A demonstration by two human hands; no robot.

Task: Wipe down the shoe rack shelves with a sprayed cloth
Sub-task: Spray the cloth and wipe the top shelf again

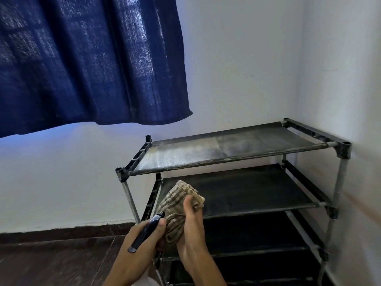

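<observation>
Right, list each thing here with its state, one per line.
Cloth: bunched, gripped by the right hand.
Spray bottle: held in the left hand, nozzle toward the cloth.
Top shelf: bare, dusty, streaked.
Second shelf: bare, dark.
Curtain: drawn, hanging.

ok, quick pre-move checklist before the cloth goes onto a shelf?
1. Cloth in hand: ok. The right hand grips the checked cloth, bunched, with the thumb on top.
2. Spray bottle held: ok. The left hand holds the dark spray bottle, nozzle end by the cloth.
3. Cloth wetted: cannot tell. No spray or damp patch is visible.
4. Top shelf free of objects: ok. It looks dusty and streaked.
5. Second shelf free of objects: ok. The cloth is in front of its left end; contact cannot be told.
6. Lower shelves: cannot tell, too dark.
</observation>
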